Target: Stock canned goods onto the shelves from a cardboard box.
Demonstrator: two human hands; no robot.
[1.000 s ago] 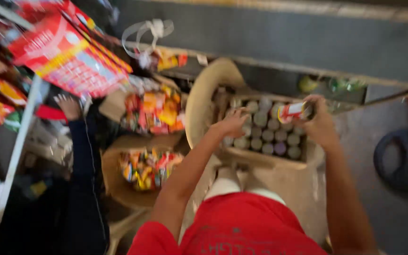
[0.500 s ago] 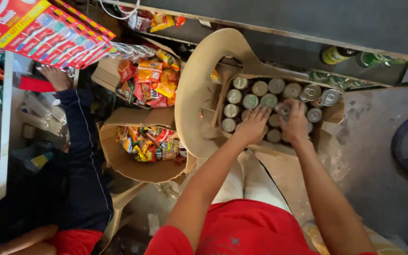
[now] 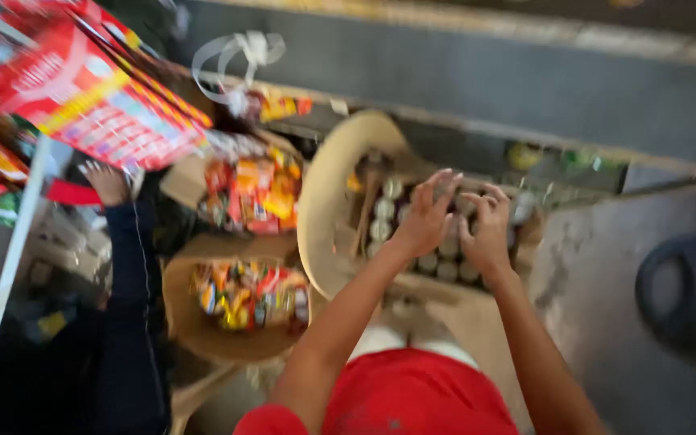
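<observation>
Cans (image 3: 412,242) in box (image 3: 364,211); snack boxes (image 3: 251,294) left.

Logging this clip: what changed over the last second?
The right hand held a can at the box's far right, then came in beside the left hand over the cans. Whether it holds one now is blurred. Box and snack baskets stayed put.

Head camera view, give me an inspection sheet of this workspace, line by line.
Surface: cardboard box resting on a pale plastic chair.
Job's things: round-topped cans packed in rows in the box.
Clutter: two boxes of colourful snack packets.
Hands: left hand and right hand spread over the cans; grip blurred.
Cables: white straps above.
Surroundings: another person's dark sleeve, red packages, tyre.
</observation>
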